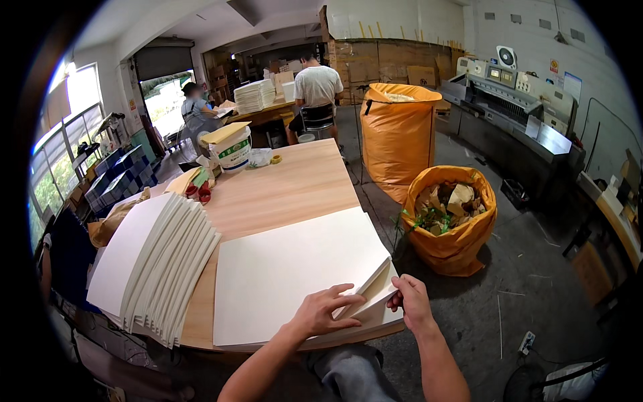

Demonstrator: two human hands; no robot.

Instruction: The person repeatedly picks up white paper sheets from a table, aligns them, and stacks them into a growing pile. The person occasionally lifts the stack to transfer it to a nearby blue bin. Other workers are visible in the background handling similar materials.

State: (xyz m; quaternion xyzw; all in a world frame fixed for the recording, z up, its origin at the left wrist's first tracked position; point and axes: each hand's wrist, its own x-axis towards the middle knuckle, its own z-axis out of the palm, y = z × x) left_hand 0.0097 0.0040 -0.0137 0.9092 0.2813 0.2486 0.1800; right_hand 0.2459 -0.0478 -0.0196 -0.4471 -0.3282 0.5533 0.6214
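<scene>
A stack of large white paper sheets (288, 275) lies on the wooden table in front of me. Its near right corner is lifted, and the raised sheets part there. My left hand (328, 311) rests at that corner with fingers spread, some of them against the lifted edge. At the right edge, my right hand (410, 301) pinches the corner of a sheet between thumb and curled fingers. To the left, a thick fanned pile of white folded sheets (151, 258) leans in overlapping layers.
On the wooden table (288, 181) stand a white bucket (232, 151) and a tape roll (276, 159). Right of it are a tall orange sack (398, 137) and an orange bag of paper scraps (462, 244). Two people sit farther back. A large cutting machine (512, 100) stands right.
</scene>
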